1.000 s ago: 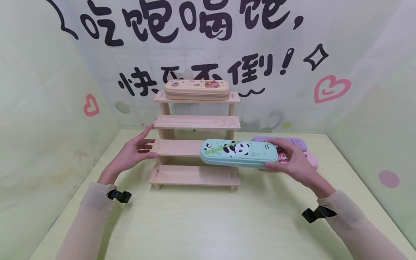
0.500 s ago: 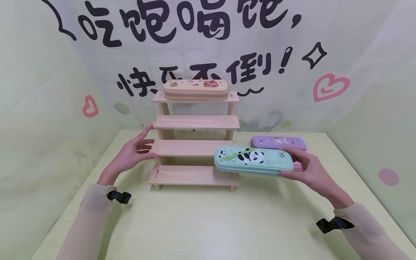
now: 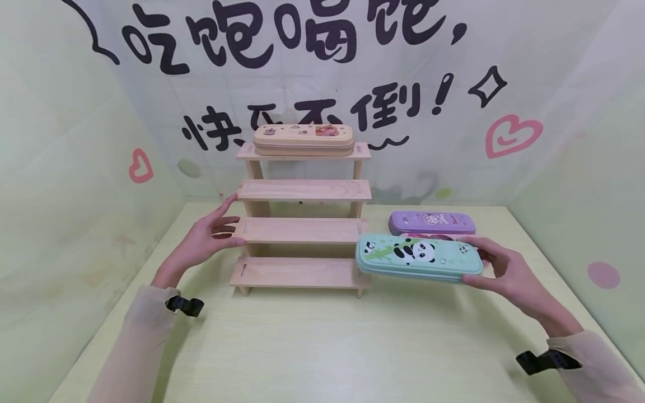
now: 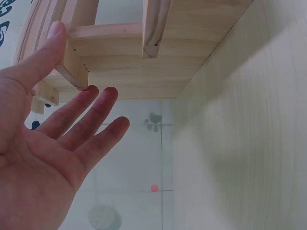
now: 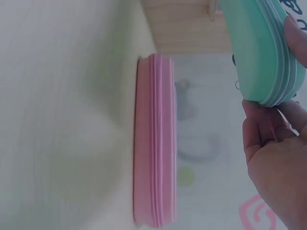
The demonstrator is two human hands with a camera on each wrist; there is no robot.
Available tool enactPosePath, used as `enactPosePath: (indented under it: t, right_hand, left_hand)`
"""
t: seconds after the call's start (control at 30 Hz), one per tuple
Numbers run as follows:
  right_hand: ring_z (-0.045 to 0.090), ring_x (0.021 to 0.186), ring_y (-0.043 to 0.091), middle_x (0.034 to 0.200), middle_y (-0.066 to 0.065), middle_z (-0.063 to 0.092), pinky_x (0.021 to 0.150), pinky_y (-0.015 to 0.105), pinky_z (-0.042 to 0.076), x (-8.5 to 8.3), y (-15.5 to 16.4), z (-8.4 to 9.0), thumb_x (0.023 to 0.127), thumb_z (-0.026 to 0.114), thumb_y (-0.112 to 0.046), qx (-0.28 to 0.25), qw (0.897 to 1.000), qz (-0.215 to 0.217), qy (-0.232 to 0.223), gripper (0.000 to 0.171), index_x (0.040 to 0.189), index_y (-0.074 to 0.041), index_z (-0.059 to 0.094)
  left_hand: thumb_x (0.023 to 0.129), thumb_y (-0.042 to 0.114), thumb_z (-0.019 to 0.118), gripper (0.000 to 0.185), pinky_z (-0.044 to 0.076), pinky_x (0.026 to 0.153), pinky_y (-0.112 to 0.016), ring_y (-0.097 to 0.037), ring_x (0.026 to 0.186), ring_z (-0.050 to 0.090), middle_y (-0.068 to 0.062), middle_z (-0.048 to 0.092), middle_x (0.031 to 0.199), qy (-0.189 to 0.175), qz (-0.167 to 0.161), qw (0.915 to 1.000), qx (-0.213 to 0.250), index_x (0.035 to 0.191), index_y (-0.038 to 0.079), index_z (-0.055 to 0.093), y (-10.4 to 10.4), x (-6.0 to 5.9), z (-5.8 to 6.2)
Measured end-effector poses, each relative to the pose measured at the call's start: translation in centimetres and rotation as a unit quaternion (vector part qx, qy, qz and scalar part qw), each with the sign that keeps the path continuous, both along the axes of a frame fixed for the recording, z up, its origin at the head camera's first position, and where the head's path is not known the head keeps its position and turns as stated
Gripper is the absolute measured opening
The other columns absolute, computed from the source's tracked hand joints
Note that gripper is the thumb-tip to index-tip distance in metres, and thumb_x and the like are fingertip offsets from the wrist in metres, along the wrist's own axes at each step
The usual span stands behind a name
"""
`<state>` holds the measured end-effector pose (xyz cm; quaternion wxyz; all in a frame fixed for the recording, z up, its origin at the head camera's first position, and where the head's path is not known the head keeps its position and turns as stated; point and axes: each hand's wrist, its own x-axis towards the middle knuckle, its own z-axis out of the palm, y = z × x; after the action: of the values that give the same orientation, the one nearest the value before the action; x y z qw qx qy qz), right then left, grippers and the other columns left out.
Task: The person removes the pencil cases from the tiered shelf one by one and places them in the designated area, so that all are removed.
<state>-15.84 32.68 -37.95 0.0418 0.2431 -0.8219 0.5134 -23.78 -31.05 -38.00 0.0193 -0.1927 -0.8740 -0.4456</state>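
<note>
My right hand (image 3: 516, 280) grips the right end of a mint-green pencil case (image 3: 385, 260) with a panda print, thumb at the front and fingers behind. The case is held up off the table, its left end overlapping the lowest shelf's right end in the head view. Its zipper side shows in the right wrist view. My left hand (image 3: 201, 238) rests against the left side of a four-tier wooden display rack (image 3: 302, 229), fingers spread and nearly straight. In the left wrist view its thumb (image 4: 56, 36) lies along the wood. A peach pencil case (image 3: 302, 143) lies on the top shelf.
Behind the green case, a purple pencil case (image 3: 433, 223) lies on the pale table (image 3: 322, 341). A pink pencil case (image 5: 156, 143) lies on it too, mostly hidden in the head view. A printed cloth (image 3: 428, 168) hangs at the back.
My right hand has carried the green pencil case right and toward me, away from the third shelf down. More of the purple case shows. The left hand stays at the rack.
</note>
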Motion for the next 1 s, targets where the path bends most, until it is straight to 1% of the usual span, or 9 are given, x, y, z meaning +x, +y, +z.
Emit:
enactPosePath:
  t: [0.07, 0.2, 0.3, 0.43, 0.57, 0.73, 0.87, 1.0]
  right_hand:
    - [0.057, 0.109, 0.014, 0.134, 0.001, 0.061, 0.085, 0.017, 0.049, 0.2, 0.7, -0.2, 0.085, 0.077, 0.018, -0.001, 1.0, 0.003, -0.003, 0.074, 0.153, 0.003, 0.05]
    - [0.057, 0.114, 0.011, 0.138, -0.002, 0.06, 0.086, 0.014, 0.05, 0.6, 2.0, -0.5, 0.085, 0.075, 0.019, 0.005, 1.0, -0.009, -0.011, 0.074, 0.153, 0.003, 0.049]
    - [0.059, 0.114, 0.011, 0.137, 0.001, 0.061, 0.085, 0.015, 0.05, 0.7, 3.0, -0.9, 0.085, 0.075, 0.02, 0.006, 1.0, -0.016, -0.018, 0.073, 0.152, 0.003, 0.051]
    - [0.06, 0.112, 0.011, 0.135, 0.001, 0.063, 0.085, 0.016, 0.051, 0.9, 4.3, -1.6, 0.087, 0.073, 0.02, 0.013, 0.999, -0.01, -0.028, 0.071, 0.152, 0.004, 0.05]
    - [0.062, 0.11, 0.009, 0.131, -0.003, 0.065, 0.083, 0.017, 0.052, 1.0, 5.4, -2.2, 0.09, 0.074, 0.015, 0.037, 0.998, -0.018, -0.046, 0.069, 0.153, 0.001, 0.049]
    - [0.063, 0.107, 0.009, 0.125, 0.0, 0.068, 0.082, 0.018, 0.051, 1.2, 6.5, -2.7, 0.093, 0.075, 0.007, 0.07, 0.995, -0.027, -0.069, 0.067, 0.154, 0.0, 0.048]
    - [0.062, 0.103, 0.009, 0.12, 0.002, 0.069, 0.08, 0.018, 0.05, 1.2, 7.1, -3.2, 0.095, 0.076, 0.002, 0.093, 0.992, -0.037, -0.076, 0.067, 0.155, -0.001, 0.047]
    - [0.062, 0.102, 0.009, 0.118, 0.001, 0.07, 0.078, 0.019, 0.049, 1.0, 7.8, -3.8, 0.094, 0.077, -0.001, 0.109, 0.99, -0.05, -0.08, 0.069, 0.156, -0.002, 0.047]
  left_hand:
    - [0.093, 0.016, 0.085, 0.105, 0.051, 0.105, -0.057, -0.043, 0.126, 0.063, -0.029, 0.055, 0.148, 0.0, 0.001, 1.0, -0.001, 0.169, 0.043, 0.017, 0.0, 0.0, -0.1]
    - [0.093, 0.016, 0.085, 0.105, 0.052, 0.105, -0.056, -0.043, 0.126, 0.063, -0.028, 0.056, 0.148, -0.001, 0.002, 1.0, 0.001, 0.168, 0.044, 0.018, -0.1, 0.0, -0.1]
    - [0.093, 0.016, 0.085, 0.105, 0.051, 0.106, -0.057, -0.043, 0.127, 0.063, -0.028, 0.056, 0.148, -0.003, 0.001, 1.0, 0.003, 0.168, 0.043, 0.018, -0.1, 0.0, -0.1]
    - [0.093, 0.017, 0.085, 0.104, 0.051, 0.106, -0.057, -0.043, 0.127, 0.063, -0.028, 0.056, 0.148, -0.005, 0.001, 1.0, 0.004, 0.168, 0.044, 0.018, -0.1, 0.0, -0.1]
    - [0.093, 0.018, 0.085, 0.105, 0.05, 0.106, -0.059, -0.044, 0.127, 0.063, -0.028, 0.056, 0.148, -0.007, 0.002, 1.0, 0.003, 0.168, 0.044, 0.017, -0.1, 0.0, 0.0]
    - [0.092, 0.018, 0.085, 0.105, 0.049, 0.106, -0.062, -0.044, 0.127, 0.062, -0.029, 0.055, 0.148, -0.008, 0.002, 1.0, 0.005, 0.168, 0.045, 0.018, -0.1, -0.1, 0.1]
    - [0.093, 0.018, 0.085, 0.105, 0.051, 0.106, -0.056, -0.044, 0.127, 0.063, -0.029, 0.055, 0.148, -0.009, 0.001, 0.9999, 0.005, 0.169, 0.044, 0.017, -0.1, 0.0, 0.1]
    - [0.092, 0.018, 0.085, 0.105, 0.052, 0.106, -0.054, -0.043, 0.127, 0.063, -0.028, 0.056, 0.148, -0.01, 0.001, 0.9999, 0.006, 0.168, 0.044, 0.018, -0.1, 0.1, 0.1]
